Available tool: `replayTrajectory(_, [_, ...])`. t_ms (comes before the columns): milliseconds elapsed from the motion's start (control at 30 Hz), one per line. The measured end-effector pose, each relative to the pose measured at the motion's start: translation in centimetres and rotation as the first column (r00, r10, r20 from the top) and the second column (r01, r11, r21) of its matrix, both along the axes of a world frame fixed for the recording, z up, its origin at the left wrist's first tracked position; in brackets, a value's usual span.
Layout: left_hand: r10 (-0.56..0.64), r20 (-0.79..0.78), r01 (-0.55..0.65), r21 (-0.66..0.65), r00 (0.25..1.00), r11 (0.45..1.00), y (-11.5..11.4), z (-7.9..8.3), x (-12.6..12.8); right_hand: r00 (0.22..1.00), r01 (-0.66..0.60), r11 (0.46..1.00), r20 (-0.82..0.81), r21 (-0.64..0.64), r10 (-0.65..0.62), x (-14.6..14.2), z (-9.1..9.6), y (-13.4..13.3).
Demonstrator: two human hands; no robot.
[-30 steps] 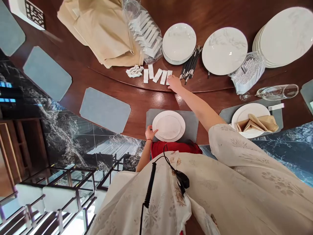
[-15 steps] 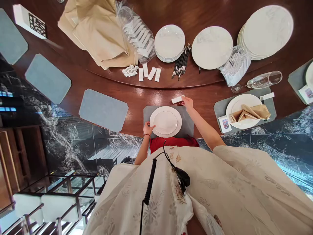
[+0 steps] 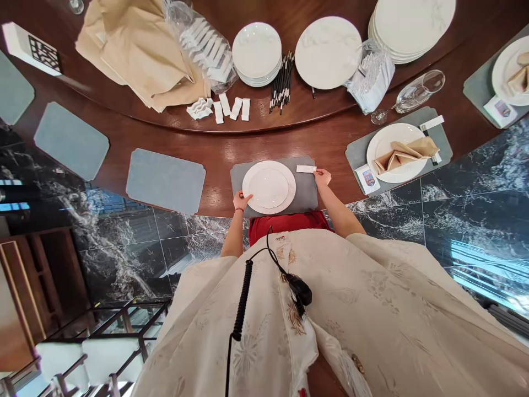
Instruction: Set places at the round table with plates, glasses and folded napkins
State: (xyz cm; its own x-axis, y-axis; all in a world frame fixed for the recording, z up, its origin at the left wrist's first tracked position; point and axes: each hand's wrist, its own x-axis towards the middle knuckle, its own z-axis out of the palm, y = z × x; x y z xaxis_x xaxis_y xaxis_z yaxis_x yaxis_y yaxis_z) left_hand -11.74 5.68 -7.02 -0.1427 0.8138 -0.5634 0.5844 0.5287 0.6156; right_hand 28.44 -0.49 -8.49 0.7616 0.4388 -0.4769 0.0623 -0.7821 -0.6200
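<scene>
Wears cream top (image 3: 351, 320) with tonal floral motifs (image 3: 247, 353), tan-brown embroidery (image 3: 295, 324) down the front, red cloth (image 3: 285, 221) showing beyond. Has black module (image 3: 301, 292) at front, thin looping cord (image 3: 270, 249), coiled black cable (image 3: 242, 300). Also wears thin red bracelet (image 3: 238, 209) on left wrist (image 3: 238, 212).

Surface (image 3: 219, 160): polished wood, glossy. Placemat (image 3: 306, 196): smooth, matt, leather-like. Plate (image 3: 269, 188): glazed ceramic in appearance — smooth, glossy. Chopstick rest (image 3: 305, 169): smooth, ceramic-like. Napkins (image 3: 142, 49): matt cloth, creased. Bag (image 3: 202, 41): clear plastic film — wrinkled, shiny. Wine glass (image 3: 419, 92): transparent glass, glossy. Floor (image 3: 475, 207): polished, marble-like tile.
</scene>
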Motion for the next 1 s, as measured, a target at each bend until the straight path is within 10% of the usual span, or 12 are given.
replayTrajectory(700, [0.088,0.092,-0.096,0.088,0.992,0.991,-2.2,-2.2,0.0,1.000,0.015,1.000,-0.020,0.004,-0.015,-0.4,0.9,0.0])
replayTrajectory(1000, [0.225,0.302,-0.235,-0.006,0.926,0.972,-2.2,-3.5,-0.8,1.000,0.015,0.999,-0.006,0.040,-0.014,0.5,-1.6,-0.2])
